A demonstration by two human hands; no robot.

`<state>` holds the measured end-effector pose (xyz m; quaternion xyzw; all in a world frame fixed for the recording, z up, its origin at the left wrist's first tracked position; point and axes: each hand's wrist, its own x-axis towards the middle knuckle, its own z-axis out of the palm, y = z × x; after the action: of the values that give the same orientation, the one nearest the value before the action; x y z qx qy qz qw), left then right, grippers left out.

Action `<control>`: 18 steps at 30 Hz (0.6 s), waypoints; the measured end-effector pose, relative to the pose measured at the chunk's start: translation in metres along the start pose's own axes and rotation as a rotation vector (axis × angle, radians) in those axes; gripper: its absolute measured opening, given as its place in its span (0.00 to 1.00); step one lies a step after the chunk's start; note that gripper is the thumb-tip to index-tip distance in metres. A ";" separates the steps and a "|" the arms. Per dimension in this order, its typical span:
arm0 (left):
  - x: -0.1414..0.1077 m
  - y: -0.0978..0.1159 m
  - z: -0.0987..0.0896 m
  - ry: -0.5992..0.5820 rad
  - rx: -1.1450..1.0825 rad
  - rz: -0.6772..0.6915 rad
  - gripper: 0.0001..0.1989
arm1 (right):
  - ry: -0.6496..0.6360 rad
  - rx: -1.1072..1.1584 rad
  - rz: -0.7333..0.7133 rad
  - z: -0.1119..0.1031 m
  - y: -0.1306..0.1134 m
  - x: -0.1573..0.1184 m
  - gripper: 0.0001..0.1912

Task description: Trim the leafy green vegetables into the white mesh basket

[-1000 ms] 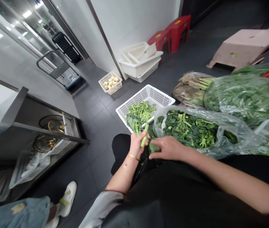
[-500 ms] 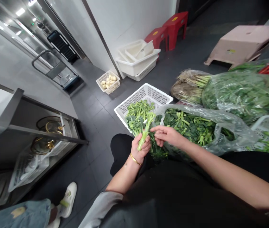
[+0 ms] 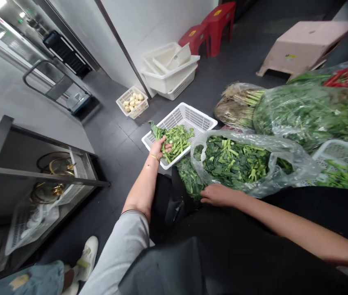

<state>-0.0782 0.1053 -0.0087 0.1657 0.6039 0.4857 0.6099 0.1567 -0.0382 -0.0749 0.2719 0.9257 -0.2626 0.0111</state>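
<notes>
My left hand [image 3: 160, 148], with a gold bracelet at the wrist, is over the near left side of a white perforated basket [image 3: 203, 118]. Its fingers are apart among green stalks [image 3: 178, 139] in the basket; whether it still grips a stalk is unclear. My right hand [image 3: 217, 194] is low by my lap, fingers curled together at the edge of loose dark leaves [image 3: 189, 176]. What it holds, if anything, is hidden. Just beyond it lies an open clear plastic bag [image 3: 299, 166] full of leafy green stems [image 3: 238, 157].
Bagged greens [image 3: 312, 112] and rooted bundles [image 3: 238, 104] lie at the right, near a pink stool [image 3: 305, 45]. Stacked white tubs [image 3: 170, 71] and a small basket [image 3: 132, 102] stand ahead. A metal shelf [image 3: 47, 176] and another person's shoe [image 3: 89, 254] are at the left.
My left hand has moved forward to the basket from in front of me, where it held a thick green stem. My right hand has dropped toward my lap, its pointing finger now curled in.
</notes>
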 end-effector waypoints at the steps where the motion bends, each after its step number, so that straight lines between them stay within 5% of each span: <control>1: 0.003 0.009 0.004 0.003 0.006 0.025 0.06 | 0.019 0.059 0.069 -0.005 0.007 0.000 0.12; 4: -0.020 0.000 0.016 -0.195 -0.009 0.047 0.09 | 0.240 0.432 0.267 -0.037 0.021 0.008 0.15; 7: -0.065 -0.043 0.024 -0.488 0.035 -0.050 0.12 | 0.482 0.775 0.323 -0.068 0.027 0.020 0.24; 9: -0.090 -0.068 0.025 -0.550 0.021 -0.096 0.11 | 0.522 0.896 0.285 -0.078 0.030 0.028 0.23; 14: -0.113 -0.088 0.021 -0.504 0.054 -0.087 0.19 | 0.462 1.041 0.363 -0.075 0.028 0.037 0.19; 16: -0.112 -0.090 0.019 -0.368 0.049 0.043 0.20 | 0.543 0.869 0.383 -0.070 0.014 0.034 0.17; 18: -0.107 -0.093 0.017 -0.202 -0.027 0.164 0.22 | 0.681 0.587 0.248 -0.065 -0.008 0.028 0.15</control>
<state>-0.0053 -0.0168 -0.0171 0.2544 0.5171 0.5230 0.6279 0.1366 0.0017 -0.0198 0.4429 0.7239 -0.4058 -0.3393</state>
